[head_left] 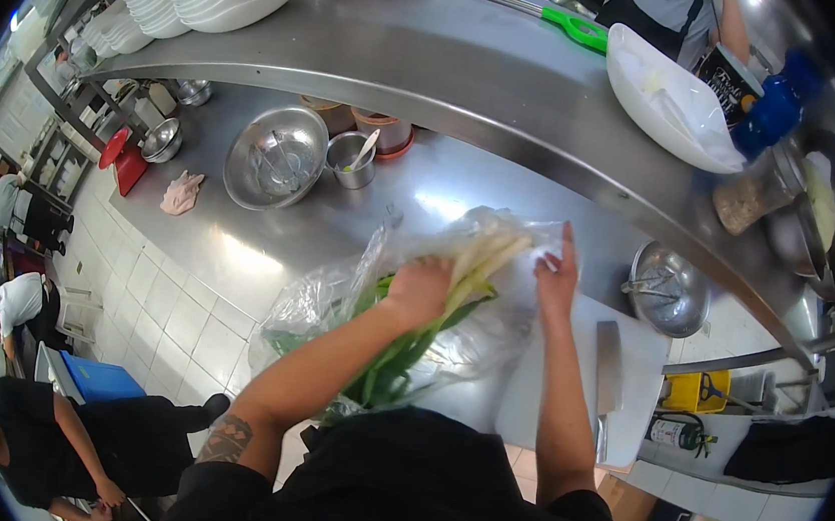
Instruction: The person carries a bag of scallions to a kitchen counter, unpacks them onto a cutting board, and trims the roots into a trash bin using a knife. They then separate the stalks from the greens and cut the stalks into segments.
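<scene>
Pale script marks the black cylindrical container (728,86) between 1 and 2 o'clock on the upper steel shelf (378,41), but the lettering cannot be read for certain; the label of the fire extinguisher (679,433), between 3 and 4 o'clock, is too small to read.

The clear crinkled plastic bag (318,301), at the clock's centre, blurs what lies under its folds, and the left forearm covers part of the long green-and-white leeks (398,359). The left palm and thumb are hard to make out.

The left hand (422,289) is closed around the leeks; their white ends extend from it toward 1 to 2 o'clock, their green leaves toward 7. The right hand (557,274) is partly curled, index finger extended, at the bag's 2 o'clock edge; whether it pinches the film cannot be told.

The broad-bladed steel knife (609,367) lies on the white cutting board (581,337) toward 3 o'clock.
</scene>
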